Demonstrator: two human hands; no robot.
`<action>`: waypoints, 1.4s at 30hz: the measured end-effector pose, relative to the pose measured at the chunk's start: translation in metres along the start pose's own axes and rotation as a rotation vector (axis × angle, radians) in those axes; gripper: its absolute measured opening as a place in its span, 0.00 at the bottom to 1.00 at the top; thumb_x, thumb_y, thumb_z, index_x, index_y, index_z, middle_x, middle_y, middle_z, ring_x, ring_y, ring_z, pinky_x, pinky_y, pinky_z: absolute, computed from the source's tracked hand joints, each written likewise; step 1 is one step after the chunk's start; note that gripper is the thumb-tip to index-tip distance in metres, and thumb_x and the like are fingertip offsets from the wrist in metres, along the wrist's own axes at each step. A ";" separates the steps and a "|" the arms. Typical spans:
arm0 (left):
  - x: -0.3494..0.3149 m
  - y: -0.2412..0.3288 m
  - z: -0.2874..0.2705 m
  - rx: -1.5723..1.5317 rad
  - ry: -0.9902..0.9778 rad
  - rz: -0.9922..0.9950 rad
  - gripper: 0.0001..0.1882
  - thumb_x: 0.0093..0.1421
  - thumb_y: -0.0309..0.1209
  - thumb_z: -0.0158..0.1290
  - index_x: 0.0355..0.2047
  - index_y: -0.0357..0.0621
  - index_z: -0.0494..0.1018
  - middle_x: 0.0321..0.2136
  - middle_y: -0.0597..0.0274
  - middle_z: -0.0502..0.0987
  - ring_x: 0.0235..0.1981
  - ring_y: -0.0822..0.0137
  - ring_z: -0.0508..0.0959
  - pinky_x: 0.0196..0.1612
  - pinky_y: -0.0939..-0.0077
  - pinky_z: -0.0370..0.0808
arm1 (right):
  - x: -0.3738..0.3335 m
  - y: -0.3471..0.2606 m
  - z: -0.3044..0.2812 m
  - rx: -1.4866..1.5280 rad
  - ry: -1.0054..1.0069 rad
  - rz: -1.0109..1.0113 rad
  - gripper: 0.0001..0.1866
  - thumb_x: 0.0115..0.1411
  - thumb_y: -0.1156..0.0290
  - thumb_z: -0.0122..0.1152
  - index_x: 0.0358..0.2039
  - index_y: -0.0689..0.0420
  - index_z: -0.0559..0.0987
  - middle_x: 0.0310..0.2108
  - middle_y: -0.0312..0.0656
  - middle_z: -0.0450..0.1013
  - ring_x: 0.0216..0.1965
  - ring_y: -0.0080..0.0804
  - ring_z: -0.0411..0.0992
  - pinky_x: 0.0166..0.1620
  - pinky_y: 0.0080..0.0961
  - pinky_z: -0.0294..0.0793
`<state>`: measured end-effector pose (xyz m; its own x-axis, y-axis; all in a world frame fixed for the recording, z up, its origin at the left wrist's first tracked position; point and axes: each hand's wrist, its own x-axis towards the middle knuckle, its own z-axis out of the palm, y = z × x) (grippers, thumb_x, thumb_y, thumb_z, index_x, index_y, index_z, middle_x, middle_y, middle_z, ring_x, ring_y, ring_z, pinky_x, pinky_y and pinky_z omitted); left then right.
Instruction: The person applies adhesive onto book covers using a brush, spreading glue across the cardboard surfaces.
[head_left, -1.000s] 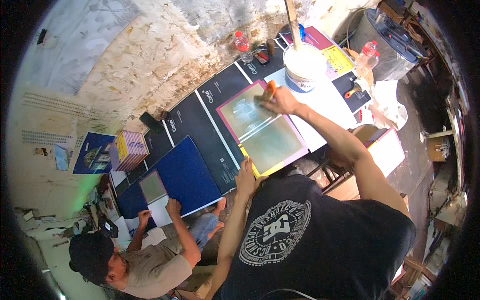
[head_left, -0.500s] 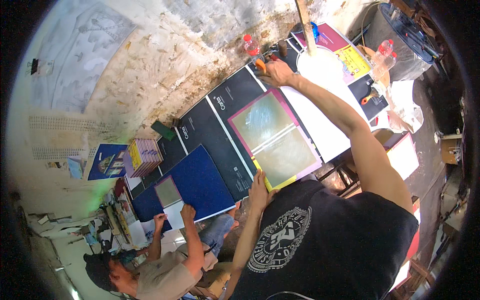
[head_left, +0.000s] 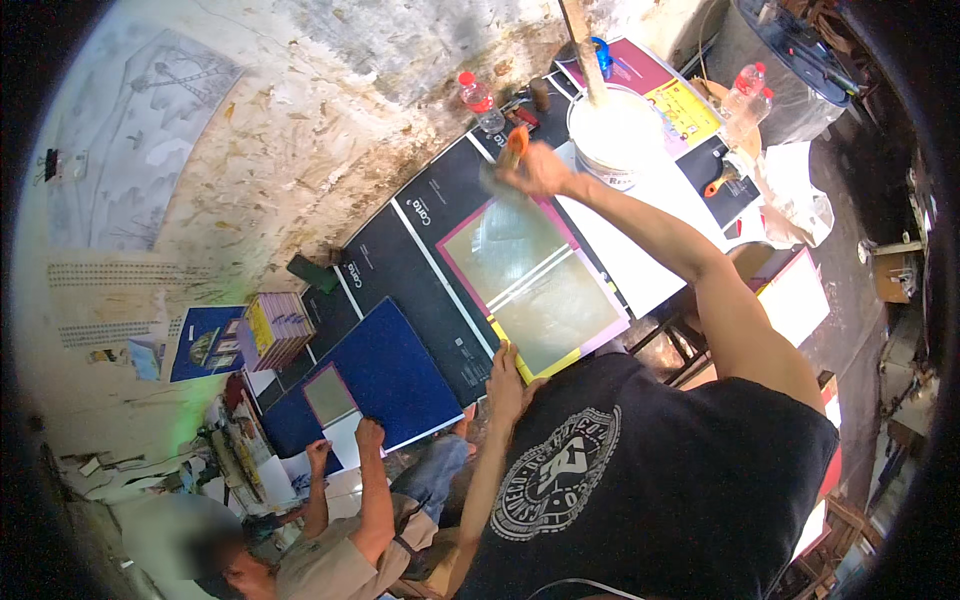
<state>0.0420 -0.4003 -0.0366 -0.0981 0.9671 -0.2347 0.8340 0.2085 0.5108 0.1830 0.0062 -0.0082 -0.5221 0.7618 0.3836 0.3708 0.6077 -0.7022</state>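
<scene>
My right hand (head_left: 545, 170) is closed around an orange-handled paintbrush (head_left: 516, 148). Its bristle end is smeared by motion, close to the far edge of a book cover (head_left: 575, 310). Two grey boards lie side by side on this cover, framed by its pink and yellow margins. Wet, shiny streaks mark the far board. My left hand (head_left: 508, 383) grips the cover's near left corner, its fingers bent over the edge. Beyond my right forearm stands a white bucket (head_left: 610, 135) with a wooden stick in it.
A co-worker's hands (head_left: 368, 437) work at a smaller cover on a blue board (head_left: 385, 370) at left. Stacked books (head_left: 275, 330) stand by the wall. A red-capped bottle (head_left: 481, 103) is at the back; a second brush (head_left: 718, 184) lies at right.
My right hand has brought the brush nearer the cover's far edge, with the handle now tilted upward. My left hand stays at the corner. The whole view has shifted slightly.
</scene>
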 end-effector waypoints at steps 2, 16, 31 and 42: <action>-0.002 -0.001 -0.004 0.061 -0.037 -0.006 0.51 0.47 0.48 0.70 0.64 0.35 0.58 0.65 0.43 0.59 0.63 0.42 0.65 0.60 0.55 0.71 | -0.017 -0.006 0.005 0.174 -0.093 -0.136 0.24 0.55 0.46 0.63 0.27 0.58 0.79 0.24 0.54 0.77 0.27 0.54 0.77 0.35 0.47 0.76; -0.008 -0.008 -0.003 -0.004 -0.002 0.026 0.50 0.48 0.44 0.70 0.66 0.39 0.58 0.67 0.50 0.57 0.66 0.47 0.63 0.57 0.47 0.70 | -0.122 0.009 -0.014 -0.087 -0.100 0.272 0.16 0.58 0.57 0.66 0.37 0.58 0.82 0.34 0.49 0.80 0.35 0.43 0.80 0.38 0.36 0.78; -0.008 -0.006 -0.003 0.117 0.037 0.038 0.53 0.47 0.59 0.66 0.65 0.41 0.60 0.66 0.52 0.60 0.61 0.45 0.68 0.54 0.44 0.70 | -0.157 -0.032 0.022 -0.157 0.302 0.390 0.21 0.57 0.55 0.64 0.18 0.59 0.78 0.17 0.54 0.74 0.23 0.54 0.77 0.33 0.45 0.78; -0.012 -0.015 0.001 -0.054 0.059 0.095 0.50 0.48 0.50 0.69 0.65 0.39 0.60 0.66 0.50 0.59 0.63 0.46 0.66 0.55 0.46 0.70 | -0.192 -0.088 0.035 -0.055 0.294 0.419 0.17 0.57 0.57 0.63 0.25 0.60 0.81 0.17 0.56 0.75 0.24 0.54 0.79 0.35 0.44 0.79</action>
<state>0.0310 -0.4154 -0.0428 -0.0528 0.9895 -0.1348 0.8106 0.1213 0.5729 0.2234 -0.2016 -0.0408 -0.0851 0.9685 0.2341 0.5461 0.2419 -0.8020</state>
